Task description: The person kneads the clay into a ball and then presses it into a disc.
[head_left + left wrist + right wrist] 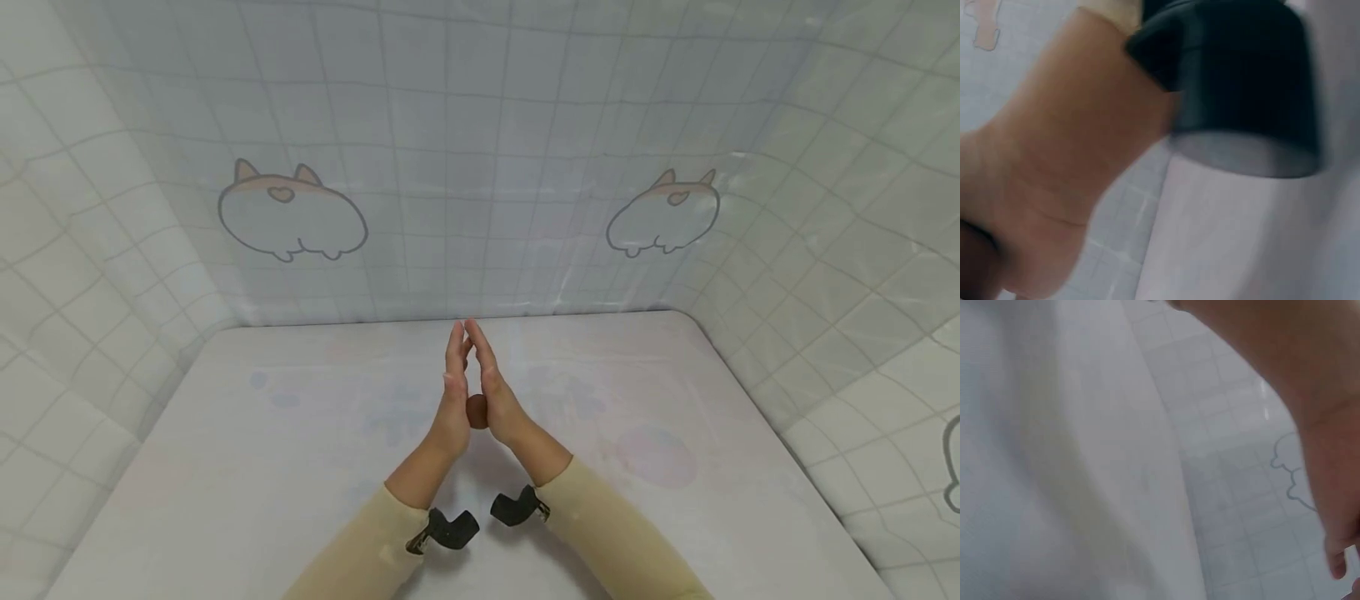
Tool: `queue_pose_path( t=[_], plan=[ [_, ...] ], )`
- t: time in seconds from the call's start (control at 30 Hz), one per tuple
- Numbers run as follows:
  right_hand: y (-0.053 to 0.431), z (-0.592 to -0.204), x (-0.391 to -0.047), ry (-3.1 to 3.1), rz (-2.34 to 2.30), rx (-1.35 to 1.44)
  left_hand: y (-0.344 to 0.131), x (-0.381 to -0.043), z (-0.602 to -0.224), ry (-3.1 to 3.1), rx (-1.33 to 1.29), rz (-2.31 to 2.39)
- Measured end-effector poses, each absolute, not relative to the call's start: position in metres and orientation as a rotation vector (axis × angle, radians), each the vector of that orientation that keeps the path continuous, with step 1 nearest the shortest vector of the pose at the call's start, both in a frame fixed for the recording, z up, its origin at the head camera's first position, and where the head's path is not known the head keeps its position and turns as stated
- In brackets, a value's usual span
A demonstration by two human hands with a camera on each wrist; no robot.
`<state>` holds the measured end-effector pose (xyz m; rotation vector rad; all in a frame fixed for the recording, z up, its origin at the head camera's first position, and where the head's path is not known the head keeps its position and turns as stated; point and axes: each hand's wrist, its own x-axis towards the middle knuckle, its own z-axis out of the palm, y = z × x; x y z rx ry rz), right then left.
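Observation:
In the head view, my left hand (453, 400) and right hand (501, 400) stand palm to palm over the table, fingers straight and pointing away. Their fingertips meet or nearly meet at the top. Between the heels of the palms sits a small round brown ball (477, 412), its sides partly covered by the hands. The left wrist view has part of the brown ball (975, 265) at its lower left corner, against the heel of a palm. In the right wrist view a bare wrist runs down the right side, and the ball is out of sight.
A pale table covering (225, 467) with faint coloured blotches lies under the hands. Grid-patterned curtains (480, 192) with cartoon animal drawings hang behind and at both sides. Black wrist cameras (453, 529) sit on the cream sleeves (622, 533), close to each other.

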<state>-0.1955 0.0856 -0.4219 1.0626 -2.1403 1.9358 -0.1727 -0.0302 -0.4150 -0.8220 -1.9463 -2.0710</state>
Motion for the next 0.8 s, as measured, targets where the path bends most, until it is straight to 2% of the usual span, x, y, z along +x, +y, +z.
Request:
queue_pose_path(
  t=[0.27, 0.53, 0.8],
  plan=[
    [0.076, -0.425, -0.185, -2.096, 1.837, 1.165, -0.035, -0.184, -0.408, -1.839, -0.716, -2.085],
    [0.072, -0.421, -0.177, -1.996, 1.817, 1.182, -0.045, -0.196, -0.42, -1.984, -0.673, -1.965],
    [0.077, -0.411, -0.179, -1.971, 1.787, 1.09, -0.042, -0.192, -0.437, -2.161, -0.813, -1.887]
  ],
)
